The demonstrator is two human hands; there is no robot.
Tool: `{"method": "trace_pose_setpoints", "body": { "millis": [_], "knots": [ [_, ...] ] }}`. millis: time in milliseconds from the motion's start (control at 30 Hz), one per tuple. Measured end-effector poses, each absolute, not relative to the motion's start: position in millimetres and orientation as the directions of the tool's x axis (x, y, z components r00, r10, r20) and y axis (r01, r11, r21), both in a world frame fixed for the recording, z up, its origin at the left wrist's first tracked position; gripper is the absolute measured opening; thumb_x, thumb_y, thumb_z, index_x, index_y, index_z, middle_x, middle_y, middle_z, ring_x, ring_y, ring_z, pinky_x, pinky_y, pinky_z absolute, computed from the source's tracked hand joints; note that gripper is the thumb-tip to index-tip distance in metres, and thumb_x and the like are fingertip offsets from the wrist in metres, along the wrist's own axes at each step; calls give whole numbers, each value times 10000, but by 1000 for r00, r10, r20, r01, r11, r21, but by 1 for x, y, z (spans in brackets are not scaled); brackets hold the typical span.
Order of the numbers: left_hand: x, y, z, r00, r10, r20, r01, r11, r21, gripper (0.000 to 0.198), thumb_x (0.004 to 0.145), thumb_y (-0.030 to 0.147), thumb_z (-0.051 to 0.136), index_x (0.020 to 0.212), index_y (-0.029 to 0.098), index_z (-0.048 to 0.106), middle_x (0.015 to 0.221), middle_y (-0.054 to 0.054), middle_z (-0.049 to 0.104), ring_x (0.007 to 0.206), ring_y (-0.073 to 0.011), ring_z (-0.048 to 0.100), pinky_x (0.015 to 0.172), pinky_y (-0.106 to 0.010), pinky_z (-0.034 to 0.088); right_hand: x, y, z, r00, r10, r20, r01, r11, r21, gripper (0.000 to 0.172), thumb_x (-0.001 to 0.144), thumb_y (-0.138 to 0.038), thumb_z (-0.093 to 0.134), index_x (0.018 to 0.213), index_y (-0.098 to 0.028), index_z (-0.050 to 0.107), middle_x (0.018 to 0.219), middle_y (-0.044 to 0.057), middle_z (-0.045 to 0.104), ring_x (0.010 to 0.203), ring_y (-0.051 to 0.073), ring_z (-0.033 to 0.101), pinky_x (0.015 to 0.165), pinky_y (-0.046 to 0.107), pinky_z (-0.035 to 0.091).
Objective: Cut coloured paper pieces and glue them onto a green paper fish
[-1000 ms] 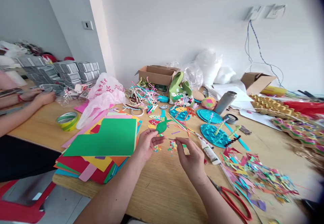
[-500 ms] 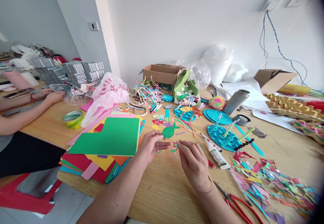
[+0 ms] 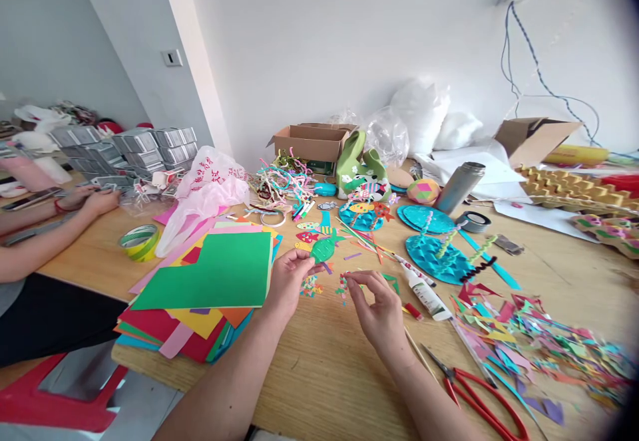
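Note:
My left hand point(image 3: 289, 278) pinches the lower left edge of a green paper fish point(image 3: 323, 249), held above the table. To its right, my right hand point(image 3: 377, 301) has thumb and forefinger pressed together over small coloured paper bits point(image 3: 342, 284); whatever is between the fingertips is too small to make out. Another scatter of bits point(image 3: 311, 286) lies under the green fish. Behind it are several paper fish, among them a red one point(image 3: 307, 237). A white glue bottle point(image 3: 426, 298) and a small red piece point(image 3: 413, 311) lie right of my right hand.
Coloured paper sheets point(image 3: 214, 271) are stacked at left, beside yellow-green tape point(image 3: 140, 243). Red-handled scissors point(image 3: 479, 394) and paper scraps point(image 3: 544, 348) lie at right. Blue discs point(image 3: 434, 258) and a metal bottle point(image 3: 462, 187) stand behind. Another person's hands point(image 3: 94, 198) are at far left.
The view has shifted slightly. My left hand has raised the green fish a little and turned it more upright. My right hand's fingertips have moved slightly down and left, closer to the bits.

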State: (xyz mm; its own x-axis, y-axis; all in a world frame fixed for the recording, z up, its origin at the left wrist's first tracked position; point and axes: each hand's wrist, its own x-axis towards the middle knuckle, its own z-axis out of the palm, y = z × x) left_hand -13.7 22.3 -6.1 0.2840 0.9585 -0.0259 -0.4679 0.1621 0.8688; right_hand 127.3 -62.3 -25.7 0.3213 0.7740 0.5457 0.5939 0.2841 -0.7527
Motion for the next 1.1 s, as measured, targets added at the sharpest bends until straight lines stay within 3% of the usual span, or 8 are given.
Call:
{"method": "trace_pose_setpoints", "body": {
  "millis": [100, 167, 267, 433, 633, 833, 1100],
  "knots": [
    [-12, 19, -8, 263, 964, 43, -402, 69, 913, 161, 620, 249, 737, 664, 155, 614, 678, -3, 665, 668, -174, 668, 745, -325, 539, 128, -59, -27, 434, 873, 223, 224, 135, -965, 325, 848, -482, 561, 796, -188, 689, 805, 74, 693, 769, 214, 626, 714, 347, 484],
    [-10, 14, -8, 283, 956, 79, -328, 19, 945, 127, 654, 250, 713, 670, 161, 623, 690, -6, 662, 691, -171, 661, 742, -310, 534, 126, -57, -27, 406, 911, 71, -1, 79, -997, 418, 809, -569, 567, 800, -172, 701, 775, 74, 687, 717, 201, 619, 681, 333, 490],
    [-8, 8, -8, 335, 938, 92, -229, -13, 973, 97, 684, 243, 684, 677, 164, 629, 729, -23, 675, 722, -175, 659, 740, -291, 523, 123, -57, -25, 319, 948, -12, -147, 37, -988, 427, 739, -582, 646, 740, -159, 698, 701, 51, 659, 632, 158, 576, 627, 293, 466],
    [-5, 4, -7, 341, 939, 41, -217, 37, 975, 127, 654, 245, 707, 659, 156, 616, 723, -42, 682, 730, -198, 670, 729, -305, 529, 121, -57, -24, 257, 965, -42, -178, 5, -984, 381, 651, -533, 746, 669, -160, 669, 652, 27, 633, 596, 135, 537, 602, 275, 436],
    [-8, 11, -7, 278, 956, -90, -302, 176, 937, 217, 630, 272, 728, 718, 157, 567, 666, -34, 681, 696, -236, 700, 656, -333, 551, 124, -55, -28, 371, 929, -20, -162, 44, -986, 388, 639, -545, 746, 681, -168, 663, 644, 17, 623, 577, 135, 527, 581, 278, 424],
    [-9, 15, -11, 337, 936, -102, -303, 211, 929, 297, 634, 317, 761, 775, 137, 572, 730, -86, 717, 732, -250, 710, 671, -339, 561, 124, -54, -27, 427, 898, 106, -91, 159, -983, 364, 657, -534, 741, 704, -177, 687, 605, 10, 614, 577, 142, 526, 574, 275, 422],
    [-10, 15, -11, 399, 911, -102, -312, 240, 919, 350, 615, 341, 797, 802, 136, 584, 779, -105, 731, 788, -256, 713, 728, -351, 560, 124, -54, -27, 355, 930, 99, -131, 154, -979, 345, 672, -517, 736, 723, -182, 673, 610, 5, 610, 587, 140, 527, 583, 272, 430]
  ]
}}
